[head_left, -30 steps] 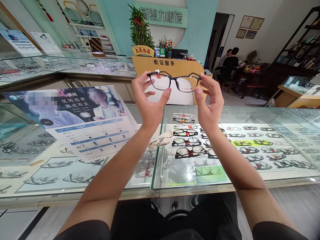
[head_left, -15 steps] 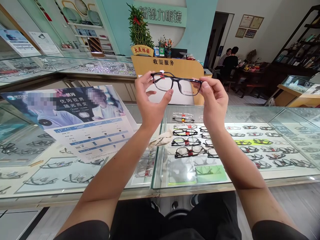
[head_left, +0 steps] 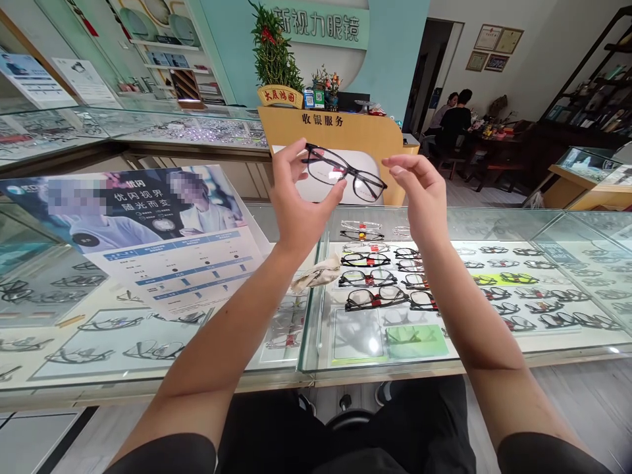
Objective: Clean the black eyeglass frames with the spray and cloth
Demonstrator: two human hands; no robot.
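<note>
A pair of black-framed eyeglasses [head_left: 351, 172] is held up above the glass counter, tilted down to the right. My left hand [head_left: 302, 204] grips it at its left end, with the thumb below the lens and the fingers at the upper corner. Just off the right end of the frame is my right hand [head_left: 422, 191], its thumb and forefinger slightly apart and nothing between them. A crumpled pale cloth [head_left: 316, 273] lies on the countertop below my hands.
Beneath the glass of the display case [head_left: 307, 342] are rows of eyeglasses. A printed leaflet board [head_left: 148, 224] stands on the left. Behind is a wooden cashier desk [head_left: 281, 125] with a plant [head_left: 276, 59]. Two people [head_left: 457, 122] sit at the back right.
My right hand has let go of the eyeglasses and moved slightly clear. The eyeglasses have tilted, their right end lower, while my left hand keeps its grip.
</note>
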